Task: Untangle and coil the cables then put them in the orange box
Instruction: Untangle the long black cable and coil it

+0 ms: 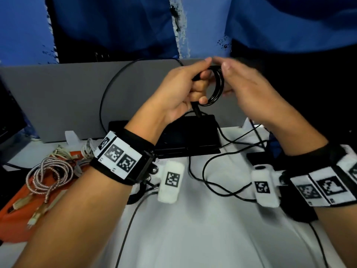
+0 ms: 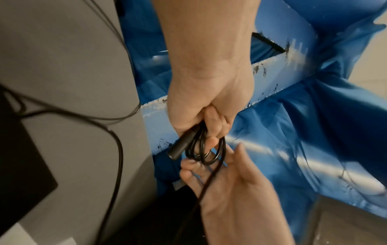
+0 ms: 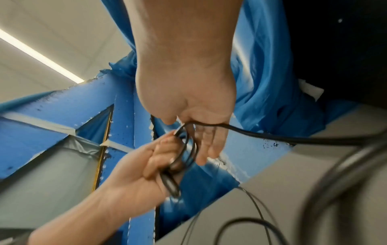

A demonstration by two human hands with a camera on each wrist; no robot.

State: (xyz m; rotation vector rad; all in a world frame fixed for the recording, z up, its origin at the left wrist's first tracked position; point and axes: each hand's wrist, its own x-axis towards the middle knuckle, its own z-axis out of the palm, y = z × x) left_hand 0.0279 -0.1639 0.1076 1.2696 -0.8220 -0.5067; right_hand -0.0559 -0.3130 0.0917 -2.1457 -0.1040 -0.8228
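Note:
My left hand (image 1: 179,93) is raised over the table and grips a small coil of thin black cable (image 1: 218,88), its barrel plug (image 1: 197,111) poking down below the fist. In the left wrist view the loops (image 2: 201,149) hang from the curled fingers (image 2: 215,122). My right hand (image 1: 251,93) is just to the right of the coil, fingers straight. The cable's free run lies across its palm (image 2: 230,182) and leaves past the thumb (image 3: 167,119). The orange box (image 1: 11,211) sits at the table's left edge, and a braided silver cable (image 1: 48,175) is coiled in it.
The rest of the black cable (image 1: 222,171) snakes loosely over the white table (image 1: 193,229). A flat black device (image 1: 189,136) lies under my hands, in front of a grey panel (image 1: 58,93). Blue sheeting (image 1: 116,26) hangs behind.

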